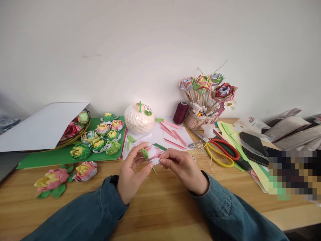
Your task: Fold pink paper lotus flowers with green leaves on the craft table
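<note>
My left hand (131, 172) and my right hand (183, 169) meet above the wooden table (160, 201), both pinching a small folded paper piece (151, 154) in pink, white and green. A ring sits on a left finger. Blue denim sleeves cover both forearms. The piece is partly hidden by my fingers. Behind it lies a white sheet (160, 135) with loose pink paper strips (173, 134) and green bits.
Finished paper flowers (102, 137) lie on a green sheet (50, 157); two more (65, 175) rest at the front left. A white netted ball (139, 118), dark red thread spool (180, 113), basket of flowers on sticks (205, 100), scissors (220, 152) and coloured papers (240, 144) stand behind and to the right.
</note>
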The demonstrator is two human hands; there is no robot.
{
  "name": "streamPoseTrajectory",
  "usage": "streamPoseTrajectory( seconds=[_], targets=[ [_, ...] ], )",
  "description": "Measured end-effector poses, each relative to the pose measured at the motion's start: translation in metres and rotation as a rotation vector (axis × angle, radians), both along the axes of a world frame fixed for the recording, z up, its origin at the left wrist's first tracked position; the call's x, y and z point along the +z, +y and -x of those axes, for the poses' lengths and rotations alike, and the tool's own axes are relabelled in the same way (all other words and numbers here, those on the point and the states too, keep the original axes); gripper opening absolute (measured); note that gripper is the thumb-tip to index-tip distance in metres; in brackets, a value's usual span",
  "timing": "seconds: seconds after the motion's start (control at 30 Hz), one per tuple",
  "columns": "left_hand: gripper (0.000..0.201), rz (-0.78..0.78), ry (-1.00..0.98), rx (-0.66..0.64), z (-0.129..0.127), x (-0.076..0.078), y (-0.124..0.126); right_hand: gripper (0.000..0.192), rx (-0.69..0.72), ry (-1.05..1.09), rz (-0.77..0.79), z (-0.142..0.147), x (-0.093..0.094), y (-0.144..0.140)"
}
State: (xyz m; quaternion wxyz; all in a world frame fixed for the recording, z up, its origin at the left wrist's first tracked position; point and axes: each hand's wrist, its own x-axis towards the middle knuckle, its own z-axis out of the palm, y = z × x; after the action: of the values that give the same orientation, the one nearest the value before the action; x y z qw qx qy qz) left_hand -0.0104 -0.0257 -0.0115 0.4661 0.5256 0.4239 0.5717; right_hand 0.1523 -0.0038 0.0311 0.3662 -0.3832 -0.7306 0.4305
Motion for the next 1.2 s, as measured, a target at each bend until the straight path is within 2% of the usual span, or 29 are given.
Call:
streamPoseTrajectory(
  seconds=[0.13, 0.27, 0.5, 0.67, 0.77, 0.9, 1.0, 1.1, 1.2],
  targets=[
    [0.044, -0.035, 0.024, -0.010, 0.000, -0.001, -0.001, 0.032, -0.046, -0.014, -0.015, 0.000, -0.005, 0.002],
    [0.043, -0.056, 0.042, -0.036, 0.000, -0.002, -0.001, 0.034, -0.066, 0.009, 0.045, 0.001, -0.009, 0.003],
    [0.043, -0.035, 0.036, 0.006, 0.000, 0.000, 0.000, 0.032, -0.026, 0.035, 0.029, 0.001, -0.006, 0.004],
    [0.041, -0.050, 0.070, -0.023, 0.000, 0.000, 0.000, 0.034, -0.071, 0.040, 0.110, 0.001, -0.009, 0.004],
    [0.044, -0.004, -0.010, -0.069, -0.001, 0.002, 0.001, 0.032, -0.080, 0.076, 0.128, 0.004, -0.010, 0.002],
    [0.052, 0.079, -0.203, -0.116, -0.003, 0.006, 0.004, 0.027, -0.034, 0.239, 0.123, 0.007, -0.008, -0.002],
    [0.050, 0.125, -0.286, -0.118, -0.004, 0.009, 0.005, 0.018, -0.080, 0.250, 0.009, 0.007, -0.007, -0.005],
    [0.050, 0.117, -0.317, -0.146, -0.004, 0.010, 0.004, 0.017, -0.167, 0.100, -0.187, 0.007, -0.005, -0.008],
    [0.049, 0.077, -0.301, -0.178, -0.003, 0.008, 0.003, 0.021, -0.181, -0.017, -0.287, 0.007, -0.003, -0.009]
  ],
)
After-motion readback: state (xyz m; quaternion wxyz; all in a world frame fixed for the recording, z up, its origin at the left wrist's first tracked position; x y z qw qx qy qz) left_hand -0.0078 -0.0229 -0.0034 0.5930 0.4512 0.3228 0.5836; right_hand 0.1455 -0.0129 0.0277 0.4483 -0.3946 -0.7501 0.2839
